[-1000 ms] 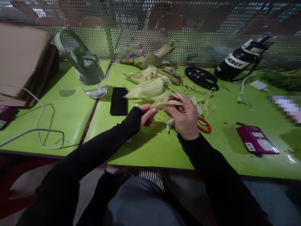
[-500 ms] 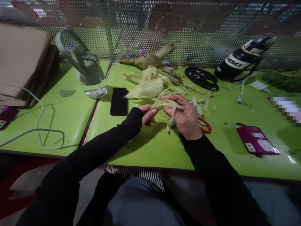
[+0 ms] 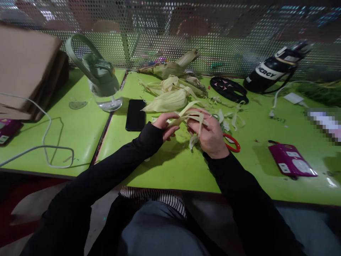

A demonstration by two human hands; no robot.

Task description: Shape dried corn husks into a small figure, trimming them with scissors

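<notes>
My left hand [image 3: 167, 126] pinches one end of a pale strip of corn husk [image 3: 174, 122] between thumb and fingers. On its other side, my right hand [image 3: 209, 133] has its fingers closed around the same husk, with thin strips looping over the fingers and one curled end hanging below. Both hands are a little above the green table [image 3: 170, 170]. Just behind them lies a broad loose corn husk [image 3: 166, 101], and further back more husks [image 3: 170, 69] are heaped against the mesh. Scissors with a red handle [image 3: 233, 143] lie beside my right wrist, their blades hidden.
A black phone [image 3: 135, 115] and a green-lidded water bottle [image 3: 103, 83] stand left of the husks. To the right are a black flat case [image 3: 226, 89], a black bottle [image 3: 269, 73] and a purple pouch [image 3: 291, 160]. A perforated metal screen [image 3: 160, 39] closes off the back.
My left hand has shifted slightly left and its thumb has risen over the husk. The husk strips now arch higher between the hands. My right hand stays nearly in place.
</notes>
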